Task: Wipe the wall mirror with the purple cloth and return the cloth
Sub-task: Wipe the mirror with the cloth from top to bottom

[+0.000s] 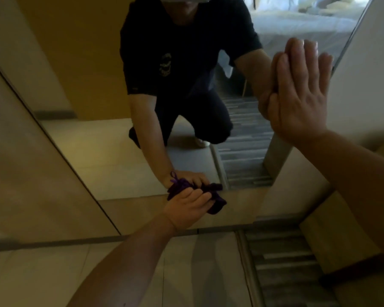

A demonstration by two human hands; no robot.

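Head view: wall mirror [93, 138] is seen from above at a steep angle, its lower edge sitting close to the floor [53, 280]. Purple cloth [211, 199] is bunched up and held by the left hand [187, 207] right at the mirror's bottom edge, pressed against the glass. Left fingers are curled and closed tight around the cloth; part of the fabric sticks out past the fingertips to the right, and a loose thread or loop is seen above the hand in the reflection. Right hand [302, 94] is laid flat on the glass near the mirror's right edge, palm to the surface, fingers straight and pressed together, nothing held. Its reflection is met palm to palm.

Reflected in the mirror: a crouching person in a dark short-sleeved shirt and dark trousers, one knee raised, a white headset at the top edge of the frame. A bed with white bedding is reflected at upper right. Striped grey carpet [284, 262] is seen at lower right, separated from the pale floor tiles by a metal strip. A beige wall panel [20, 173] is seen left of the mirror, a white wall [368, 63] to its right.
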